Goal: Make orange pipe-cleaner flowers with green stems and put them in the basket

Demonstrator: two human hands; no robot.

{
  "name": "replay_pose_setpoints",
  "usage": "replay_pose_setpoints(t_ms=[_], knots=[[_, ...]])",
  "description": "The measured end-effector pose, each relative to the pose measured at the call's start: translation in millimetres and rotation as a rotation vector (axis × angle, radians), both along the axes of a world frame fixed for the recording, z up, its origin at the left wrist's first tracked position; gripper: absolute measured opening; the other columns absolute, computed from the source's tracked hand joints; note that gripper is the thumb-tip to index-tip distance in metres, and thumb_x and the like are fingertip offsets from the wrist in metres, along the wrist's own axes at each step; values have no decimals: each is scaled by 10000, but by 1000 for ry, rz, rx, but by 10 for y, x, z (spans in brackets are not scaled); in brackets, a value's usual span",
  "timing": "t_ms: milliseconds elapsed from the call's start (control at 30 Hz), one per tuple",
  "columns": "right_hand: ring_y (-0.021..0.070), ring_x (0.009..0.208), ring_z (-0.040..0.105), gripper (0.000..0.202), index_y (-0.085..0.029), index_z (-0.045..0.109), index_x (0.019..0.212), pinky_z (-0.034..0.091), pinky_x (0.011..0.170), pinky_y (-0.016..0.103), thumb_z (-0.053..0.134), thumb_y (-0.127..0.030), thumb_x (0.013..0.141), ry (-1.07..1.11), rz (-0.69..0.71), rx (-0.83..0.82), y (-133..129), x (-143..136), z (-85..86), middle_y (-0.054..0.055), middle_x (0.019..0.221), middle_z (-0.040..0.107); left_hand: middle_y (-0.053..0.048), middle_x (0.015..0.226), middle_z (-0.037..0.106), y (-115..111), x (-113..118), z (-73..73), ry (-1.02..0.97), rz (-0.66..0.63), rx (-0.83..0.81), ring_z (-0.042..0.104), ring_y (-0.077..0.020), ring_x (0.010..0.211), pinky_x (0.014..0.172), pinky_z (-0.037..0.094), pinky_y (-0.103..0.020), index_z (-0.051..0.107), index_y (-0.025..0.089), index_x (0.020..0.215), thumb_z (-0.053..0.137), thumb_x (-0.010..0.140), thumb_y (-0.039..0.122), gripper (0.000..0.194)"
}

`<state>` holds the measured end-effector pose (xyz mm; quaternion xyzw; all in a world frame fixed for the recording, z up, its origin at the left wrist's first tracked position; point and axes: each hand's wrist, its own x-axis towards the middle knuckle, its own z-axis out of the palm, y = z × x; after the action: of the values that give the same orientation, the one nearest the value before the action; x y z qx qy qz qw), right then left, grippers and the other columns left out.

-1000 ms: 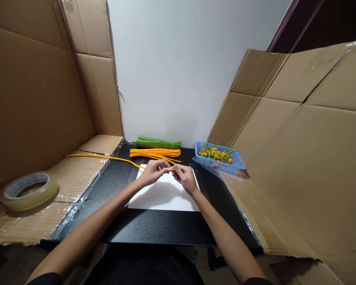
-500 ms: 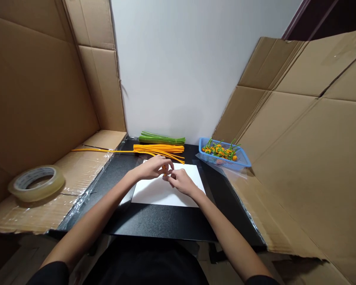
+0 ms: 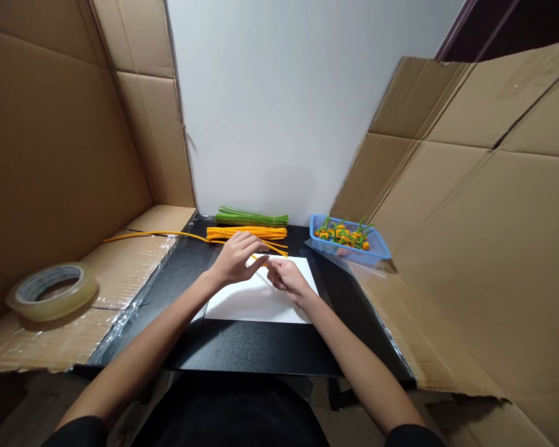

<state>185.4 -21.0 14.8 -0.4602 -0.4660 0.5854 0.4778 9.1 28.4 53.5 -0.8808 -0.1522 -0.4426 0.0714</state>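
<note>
A long orange pipe cleaner (image 3: 168, 233) runs in from the left, passes behind my left hand and ends at my right hand. Closed fingers of my right hand (image 3: 286, 278) grip its end above the white sheet of paper (image 3: 237, 308). My left hand (image 3: 240, 256) is open, its fingers stretched out and its thumb apart, with the thumb tip close to the gripped end. Whether that thumb touches the pipe cleaner I cannot tell. The shape of the part inside my right hand is hidden by the fingers.
Behind the paper lie a bundle of orange pipe cleaners (image 3: 274, 233) and a bundle of green ones (image 3: 251, 217). A blue basket (image 3: 377, 251) holds several small orange-and-green pieces. A tape roll (image 3: 81, 292) rests on cardboard at left. Cardboard walls (image 3: 470, 248) flank the black table (image 3: 251, 347).
My left hand has lifted away from the right and its fingers have spread. My right hand has turned and closed round the orange piece. The long pipe cleaner's left part now arches more.
</note>
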Motion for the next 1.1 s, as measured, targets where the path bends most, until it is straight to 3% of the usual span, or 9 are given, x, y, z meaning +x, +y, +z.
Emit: replay_pose_setpoints(t_ms=[100,233,400,567,667,767,833,967,1100], knots=[[20,320,255,520,-180,555,784,100,349,192,786,-627,651,112,-98,55,-4,-8,32,-86,428,482,-49,811,700,57,42,-119,21,26,46,613,-187,753,701,461,-320,620,175,933,600,938,288,115],[22,331,297,492,-186,538,775,132,344,186,784,-601,678,185,-176,154,-27,-33,74,-65,468,533,-34,812,703,32,136,-250,-103,-30,-155,634,-137,711,655,489,-251,626,168,933,558,973,256,119],[34,343,317,473,-190,549,774,161,346,191,765,-606,707,178,-238,253,-48,-55,86,-52,479,548,-46,831,711,-55,172,-223,-153,-60,-186,616,-158,770,693,505,-282,673,181,893,599,951,275,133],[33,332,331,491,-204,510,819,171,337,176,762,-611,708,165,-149,210,-30,-7,85,-55,488,573,-42,803,718,-29,153,-193,-179,-113,-236,613,-140,726,616,505,-240,684,178,869,627,935,279,134],[32,323,312,549,-198,530,1013,162,339,171,768,-592,714,141,-52,157,-22,52,101,-62,501,596,-37,801,724,-2,143,-197,-209,-121,-252,623,-116,664,606,518,-222,688,174,947,649,921,273,109],[36,334,316,727,-156,512,1225,160,347,175,785,-581,701,145,29,102,-21,96,109,-58,523,604,-35,800,719,1,134,-189,-175,-134,-127,645,-127,690,648,538,-241,681,184,1030,637,925,215,118],[45,350,345,755,-135,530,1235,160,351,179,801,-576,685,164,42,71,-23,112,109,-67,509,574,-43,822,716,-2,118,-184,-139,-143,15,656,-147,753,685,548,-265,677,194,1041,612,927,153,138],[32,347,334,535,-115,643,972,155,352,184,776,-572,726,116,117,5,-23,142,115,-65,466,525,-84,937,720,20,48,-196,-64,-166,251,675,-173,874,738,565,-306,662,207,1087,551,936,90,221],[15,326,313,484,-108,655,827,148,339,177,786,-562,721,75,208,-77,-8,172,114,-42,468,552,-84,1003,738,66,-31,-211,36,-176,419,700,-194,910,766,583,-354,653,212,1112,596,928,130,209]])
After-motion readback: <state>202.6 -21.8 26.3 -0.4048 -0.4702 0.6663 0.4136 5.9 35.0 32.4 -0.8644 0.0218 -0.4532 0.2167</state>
